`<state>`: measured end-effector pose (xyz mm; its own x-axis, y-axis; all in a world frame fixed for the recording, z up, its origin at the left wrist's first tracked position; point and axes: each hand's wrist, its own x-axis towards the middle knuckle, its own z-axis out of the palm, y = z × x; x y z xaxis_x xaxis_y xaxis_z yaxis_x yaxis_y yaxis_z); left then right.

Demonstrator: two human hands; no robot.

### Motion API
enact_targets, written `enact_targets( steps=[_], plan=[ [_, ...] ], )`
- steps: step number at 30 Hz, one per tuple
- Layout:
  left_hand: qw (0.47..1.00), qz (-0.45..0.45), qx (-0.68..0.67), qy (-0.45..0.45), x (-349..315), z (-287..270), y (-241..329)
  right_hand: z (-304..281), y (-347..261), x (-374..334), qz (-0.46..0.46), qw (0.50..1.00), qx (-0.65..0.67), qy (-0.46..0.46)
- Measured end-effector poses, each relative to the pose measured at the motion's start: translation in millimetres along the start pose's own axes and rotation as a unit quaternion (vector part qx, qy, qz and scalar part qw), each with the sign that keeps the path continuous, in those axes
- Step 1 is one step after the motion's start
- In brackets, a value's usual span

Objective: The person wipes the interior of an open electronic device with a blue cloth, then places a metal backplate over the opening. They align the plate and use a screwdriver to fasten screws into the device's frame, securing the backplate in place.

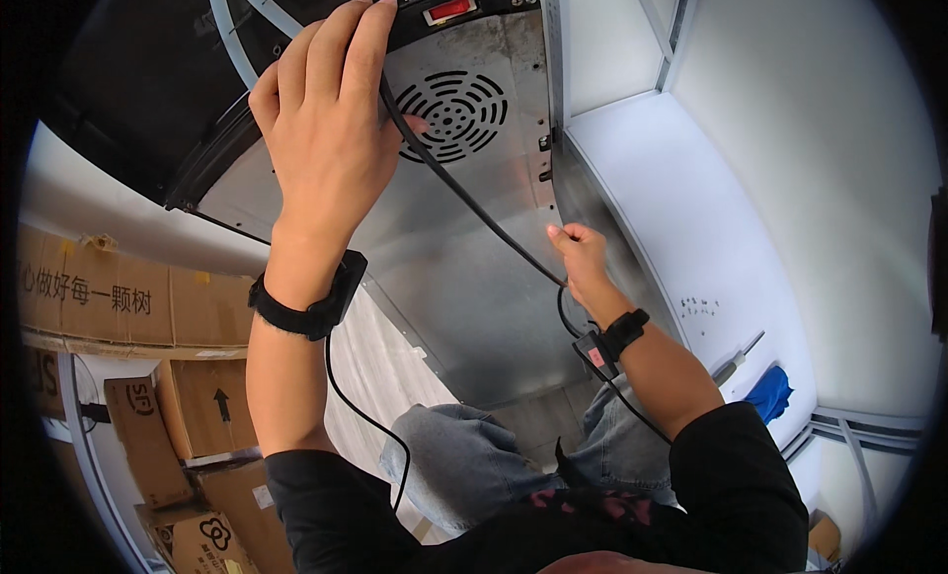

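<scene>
Black cable [469, 201] slants down-right from upper centre; left hand [331, 129] has fingers stretched, right hand [583, 263] curled; grips we cannot tell.

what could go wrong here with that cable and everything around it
The black cable passes close to the right wristband and might catch on it. The left hand is near the red switch and could bump it. The screwdriver-like tool by the right forearm could get nudged.

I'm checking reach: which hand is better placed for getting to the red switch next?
Probably left: the left hand is close to the switch; the right hand is lower and farther, beside the cable.
</scene>
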<state>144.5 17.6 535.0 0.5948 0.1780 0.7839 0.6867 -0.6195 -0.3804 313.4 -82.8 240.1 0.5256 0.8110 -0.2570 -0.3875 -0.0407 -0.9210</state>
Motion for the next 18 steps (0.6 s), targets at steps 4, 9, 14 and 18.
enact_targets(
  steps=[4,9,14,18],
  plan=[
    [1.0,-0.008,0.002,-0.012,0.2,-2.5,2.7,-0.7,-6.8,-3.9,-0.006,1.0,-0.015,0.01],
    [1.0,-0.008,0.0,-0.008,-0.2,-2.2,4.1,-0.3,-6.5,-2.6,0.008,1.0,-0.013,0.017],
    [1.0,-0.016,-0.011,-0.01,-0.2,-2.4,4.5,-1.5,-5.2,-1.2,0.009,1.0,0.006,0.0],
    [1.0,-0.022,-0.009,-0.014,-0.1,-2.0,6.2,-2.2,-2.2,1.2,0.01,1.0,0.013,0.005]
  ],
)
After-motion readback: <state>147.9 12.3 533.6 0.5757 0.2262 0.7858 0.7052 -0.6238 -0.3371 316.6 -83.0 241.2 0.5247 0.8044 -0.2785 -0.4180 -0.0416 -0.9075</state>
